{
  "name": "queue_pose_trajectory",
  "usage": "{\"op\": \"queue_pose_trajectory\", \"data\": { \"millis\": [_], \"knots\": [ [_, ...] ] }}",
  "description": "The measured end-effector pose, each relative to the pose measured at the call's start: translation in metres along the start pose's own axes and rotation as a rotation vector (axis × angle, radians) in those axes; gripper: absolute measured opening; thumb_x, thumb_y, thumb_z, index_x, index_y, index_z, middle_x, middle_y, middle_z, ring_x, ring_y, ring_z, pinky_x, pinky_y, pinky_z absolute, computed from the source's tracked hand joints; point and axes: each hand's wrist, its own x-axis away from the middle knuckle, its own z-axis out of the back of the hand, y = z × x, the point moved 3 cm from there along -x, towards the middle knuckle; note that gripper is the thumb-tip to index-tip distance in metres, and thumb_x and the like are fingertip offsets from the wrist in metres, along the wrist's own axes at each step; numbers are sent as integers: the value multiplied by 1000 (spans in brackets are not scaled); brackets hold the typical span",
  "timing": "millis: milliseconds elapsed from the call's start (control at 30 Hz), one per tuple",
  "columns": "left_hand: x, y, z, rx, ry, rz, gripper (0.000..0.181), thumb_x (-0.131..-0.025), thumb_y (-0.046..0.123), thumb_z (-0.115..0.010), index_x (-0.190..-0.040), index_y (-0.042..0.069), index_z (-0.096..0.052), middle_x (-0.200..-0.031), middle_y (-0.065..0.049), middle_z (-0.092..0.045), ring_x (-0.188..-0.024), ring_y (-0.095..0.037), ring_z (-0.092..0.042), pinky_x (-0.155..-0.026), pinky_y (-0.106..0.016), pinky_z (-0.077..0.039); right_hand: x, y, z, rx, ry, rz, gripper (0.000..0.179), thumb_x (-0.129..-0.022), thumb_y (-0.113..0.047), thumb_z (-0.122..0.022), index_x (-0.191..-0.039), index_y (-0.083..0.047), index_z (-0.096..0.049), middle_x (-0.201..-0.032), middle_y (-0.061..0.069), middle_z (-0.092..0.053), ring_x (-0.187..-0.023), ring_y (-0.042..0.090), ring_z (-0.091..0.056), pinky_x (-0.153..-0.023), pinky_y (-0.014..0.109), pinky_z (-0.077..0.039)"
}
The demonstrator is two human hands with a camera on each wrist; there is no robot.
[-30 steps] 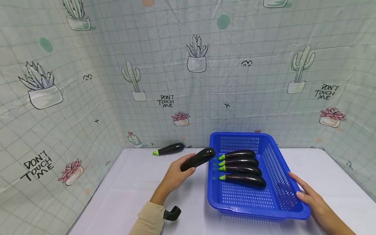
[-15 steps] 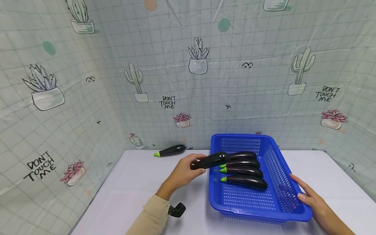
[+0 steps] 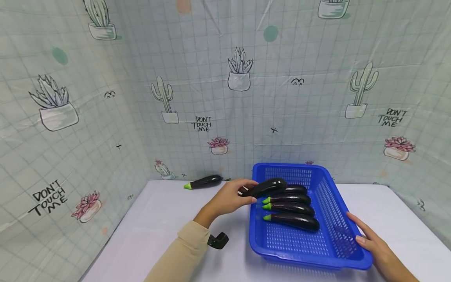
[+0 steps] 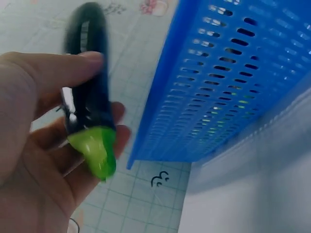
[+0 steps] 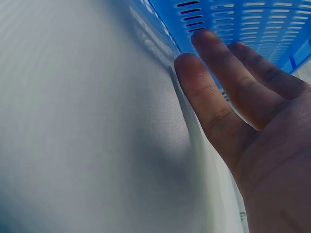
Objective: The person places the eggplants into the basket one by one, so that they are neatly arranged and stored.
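Observation:
My left hand [image 3: 236,197] grips a glossy black eggplant [image 3: 269,187] near its green stem end [image 4: 97,150], thumb on one side and fingers on the other. Its rounded end reaches over the left rim of the blue plastic basket [image 3: 299,256] and overlaps the rearmost eggplant [image 3: 296,189] inside. Several eggplants lie side by side in there, stems to the left, the nearest eggplant [image 3: 294,221] lowest in view. At the basket's right side, my right hand [image 3: 375,244] has its thumb at the rim, while straight fingers [image 5: 238,92] touch the outer wall.
One more eggplant [image 3: 203,182] lies on the white tabletop [image 3: 151,231] at the back left, close to the patterned wall sheet [image 3: 197,86]. The sheet stands behind the table and along both sides. A black wrist mount [image 3: 218,240] sticks out from my left sleeve.
My left hand has carried its eggplant to the right, from left of the basket to above its left rim and the rearmost eggplants. The right hand stays at the basket's side.

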Motion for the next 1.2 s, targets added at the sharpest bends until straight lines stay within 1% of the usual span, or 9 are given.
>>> {"op": "queue_pose_trajectory", "data": {
  "millis": [233, 467, 500, 667, 733, 833, 1000, 1133, 1200],
  "knots": [
    [-12, 6, 0, 29, -62, 50, 44, -91, 26, -75, -133, 17, -65, -115, 3, -67, -95, -9, -66, -73, -27, -55, -2, 3, 4, -71, -22, -85, 58, -108, -12, -25, -163, -21, -7, -135, -34, -31, -112, -3, -53, -81, 27, -53],
    [-17, 8, -2, 75, -123, 86, 43, -92, 27, -75, -133, 18, -66, -113, 3, -67, -95, -9, -66, -73, -28, -55, -4, 5, 4, -49, 8, -232, 58, -109, -23, -28, -163, -27, -6, -155, 5, -18, -109, -9, -50, -80, 28, -53],
    [-19, 8, -3, 73, -129, 84, 43, -92, 27, -75, -133, 18, -66, -113, 3, -67, -95, -9, -66, -73, -28, -55, -4, 5, 4, -49, 7, -237, 58, -109, -24, -28, -163, -28, -6, -155, 5, -16, -109, -10, -49, -80, 27, -53],
    [-29, 13, -10, 25, -145, 63, 44, -93, 30, -74, -134, 17, -65, -116, 5, -67, -99, -8, -64, -79, -26, -53, -4, 7, 4, -68, 4, -202, 58, -109, -21, -27, -163, -27, -6, -139, -24, -25, -109, -7, -51, -80, 28, -53],
    [-33, 15, -13, -5, -158, 52, 44, -93, 31, -73, -134, 17, -64, -118, 5, -67, -103, -7, -63, -83, -24, -52, -4, 8, 4, -80, 5, -199, 58, -109, -21, -27, -163, -28, -6, -138, -24, -26, -109, -6, -52, -81, 28, -53],
    [-35, 17, -18, -22, -181, 47, 44, -94, 31, -73, -135, 17, -64, -120, 5, -67, -106, -7, -62, -85, -24, -51, -5, 9, 3, -101, -7, -217, 58, -109, -21, -26, -163, -27, -5, -150, -6, -23, -109, -5, -52, -81, 28, -53],
    [-36, 20, -22, 21, -179, 53, 44, -94, 29, -72, -136, 15, -63, -121, 4, -67, -108, -8, -62, -88, -26, -51, -7, 7, -1, -113, -34, -266, 60, -109, -24, -28, -162, -24, -1, -157, 33, 1, -110, -5, -50, -81, 29, -53],
    [-43, 23, -28, 78, -176, 34, 44, -95, 25, -72, -136, 12, -63, -119, 4, -67, -108, -9, -63, -89, -25, -50, -7, 4, 2, -77, -24, -284, 60, -109, -27, -28, -162, -25, 0, -158, 34, 0, -118, 11, -53, -82, 30, -53],
    [-47, 25, -32, 103, -181, 30, 44, -95, 23, -72, -136, 10, -62, -118, 3, -68, -106, -8, -63, -89, -24, -49, -6, 4, 5, -62, -11, -251, 59, -109, -25, -28, -163, -25, -2, -162, 21, -7, -118, 8, -52, -82, 28, -52]
  ]
}}
